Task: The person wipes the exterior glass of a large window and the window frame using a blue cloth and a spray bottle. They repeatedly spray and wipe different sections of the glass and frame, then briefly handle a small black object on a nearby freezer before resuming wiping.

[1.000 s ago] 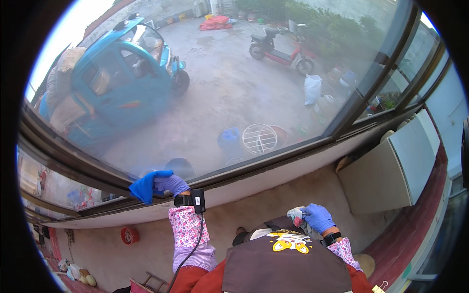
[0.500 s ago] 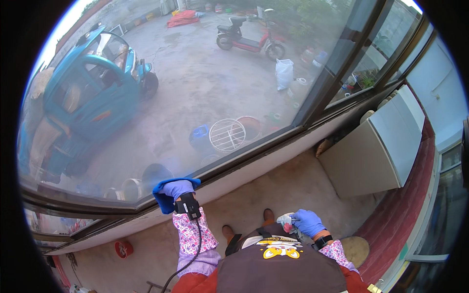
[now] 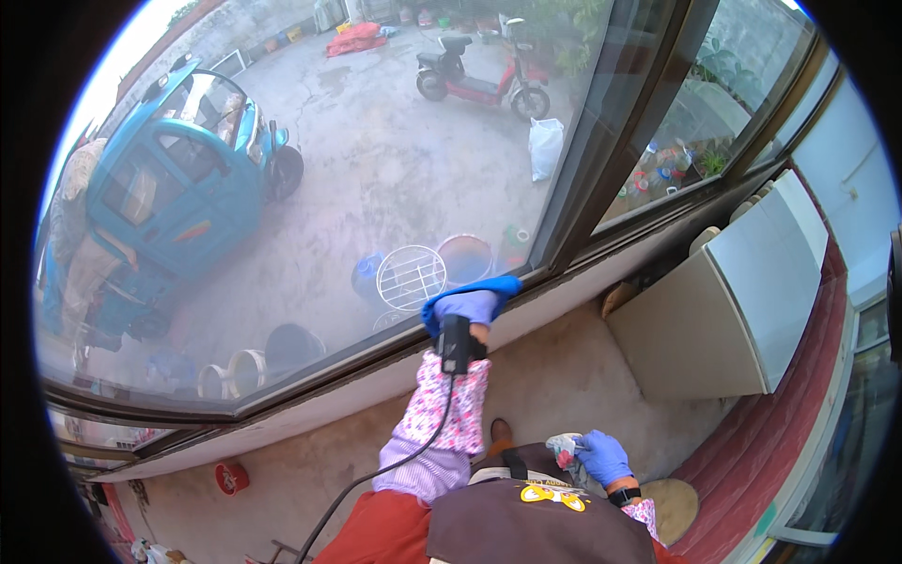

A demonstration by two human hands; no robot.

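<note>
A blue cloth [image 3: 503, 289] lies against the lower edge of the large window pane [image 3: 366, 160]. My left hand [image 3: 466, 305], in a thin purple glove, is on top of it and grips it; the fingers are mostly hidden. A black device with a cable is strapped to that wrist. Low in front of my apron, my right hand [image 3: 604, 458], gloved in blue-purple, is closed round a crumpled pale rag [image 3: 565, 450] with a reddish patch. The dark window frame [image 3: 329, 370] runs just below the cloth.
A tall white panel-like cabinet [image 3: 691, 329] stands at the right by the red step [image 3: 752, 432]. A small red bucket [image 3: 231, 478] is on the floor at the left. Through the glass show a blue covered tricycle [image 3: 174, 202], a red scooter [image 3: 479, 83] and several tubs.
My left hand has slid right along the bottom of the pane with the blue cloth. My right hand, still holding the rag, has moved only slightly right and down.
</note>
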